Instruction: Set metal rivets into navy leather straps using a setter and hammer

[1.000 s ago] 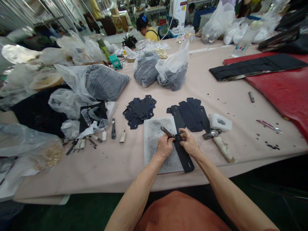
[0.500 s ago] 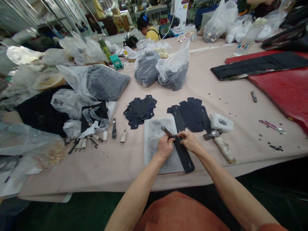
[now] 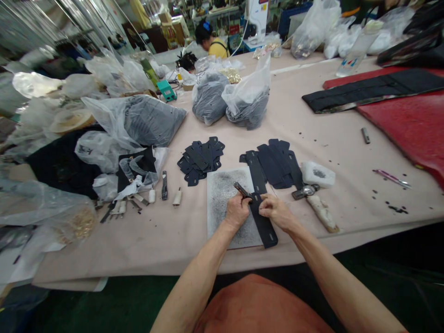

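A slim steel punch (image 3: 242, 189), as far as can be judged, is held in the left hand (image 3: 237, 212), its grip clamped round the shank, with the tip set at a black leather strap (image 3: 264, 227). The right hand (image 3: 275, 208) is laid on the strap just beside the tip, its fingers (image 3: 268, 200) curled onto the leather; whether that grip is clamped cannot be told. The strap lies across the right edge of a speckled grey cutting slab (image 3: 225, 208); the leather under the tip would best be kept flat on the slab and pinned close by, with the punch held square to the surface so that no skewed mark is left. A hammer (image 3: 322, 213) is laid just right of the slab; stacked black leather pieces (image 3: 275, 165) are left beyond it on the cloth-covered worktop (image 3: 149, 249).
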A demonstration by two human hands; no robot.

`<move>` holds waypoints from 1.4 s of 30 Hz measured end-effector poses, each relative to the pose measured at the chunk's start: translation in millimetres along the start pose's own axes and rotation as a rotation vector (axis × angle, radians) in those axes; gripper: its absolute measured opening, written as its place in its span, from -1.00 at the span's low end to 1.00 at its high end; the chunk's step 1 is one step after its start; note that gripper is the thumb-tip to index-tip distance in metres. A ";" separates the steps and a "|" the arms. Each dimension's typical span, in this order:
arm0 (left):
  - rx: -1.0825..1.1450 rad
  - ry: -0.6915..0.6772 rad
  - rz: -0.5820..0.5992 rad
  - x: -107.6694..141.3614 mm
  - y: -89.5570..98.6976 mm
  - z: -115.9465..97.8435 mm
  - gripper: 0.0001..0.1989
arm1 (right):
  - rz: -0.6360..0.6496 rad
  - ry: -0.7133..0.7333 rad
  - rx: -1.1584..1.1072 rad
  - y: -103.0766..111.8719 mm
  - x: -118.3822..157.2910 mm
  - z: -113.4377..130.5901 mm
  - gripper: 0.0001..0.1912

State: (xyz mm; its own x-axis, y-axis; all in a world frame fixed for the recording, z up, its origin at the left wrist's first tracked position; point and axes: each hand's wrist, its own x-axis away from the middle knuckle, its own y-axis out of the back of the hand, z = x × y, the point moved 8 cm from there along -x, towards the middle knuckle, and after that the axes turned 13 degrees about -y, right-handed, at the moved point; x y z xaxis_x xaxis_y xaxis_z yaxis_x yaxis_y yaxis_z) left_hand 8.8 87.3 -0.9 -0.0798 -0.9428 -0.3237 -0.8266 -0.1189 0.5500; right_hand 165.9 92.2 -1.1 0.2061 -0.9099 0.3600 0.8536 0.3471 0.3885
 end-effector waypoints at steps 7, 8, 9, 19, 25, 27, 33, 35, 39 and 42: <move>0.010 0.015 -0.013 0.2 1.5 0.7 -0.82 | -0.132 -0.414 0.085 76.5 100.6 -106.6 -0.67; 0.003 0.012 -0.017 -0.1 2.2 0.2 -0.83 | -0.180 -0.458 0.177 87.9 114.5 -124.9 -0.67; 0.000 0.009 -0.019 -0.3 2.6 -0.2 -0.83 | -0.225 -0.488 0.256 97.9 127.6 -141.6 -0.69; 0.033 0.016 -0.024 -0.9 3.3 -1.7 -0.84 | -0.509 -0.550 0.384 112.1 167.4 -172.4 -0.73; 0.084 0.029 -0.030 -0.7 2.6 0.9 -0.83 | -0.225 -0.319 -0.004 33.9 68.6 -68.3 -0.60; 0.115 0.033 -0.037 -0.4 2.3 2.6 -0.83 | -0.161 -0.262 0.032 13.4 43.9 -45.2 -0.72; 0.190 0.059 -0.125 1.3 15.8 -0.6 -0.82 | -0.041 -0.305 -0.002 -14.5 9.4 -35.6 -0.84; 0.202 0.059 -0.142 1.0 22.6 -4.6 -0.81 | -0.063 -0.294 0.013 -14.7 -1.5 -32.1 -0.84; 0.239 0.063 -0.081 -1.6 24.3 -9.9 -0.80 | -0.150 -0.221 0.086 -9.1 -30.7 -17.1 -0.86; 0.228 0.099 -0.038 -0.5 19.1 -7.4 -0.79 | -0.210 -0.176 0.131 -4.5 -50.3 -8.5 -0.87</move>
State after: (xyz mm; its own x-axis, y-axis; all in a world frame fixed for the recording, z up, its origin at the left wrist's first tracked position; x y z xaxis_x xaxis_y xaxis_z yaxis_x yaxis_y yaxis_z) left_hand -2.8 83.2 15.5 -0.0006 -0.9661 -0.2581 -0.9332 -0.0922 0.3473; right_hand 155.7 134.5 -28.2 -0.0644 -0.9153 0.3977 0.7975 0.1924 0.5719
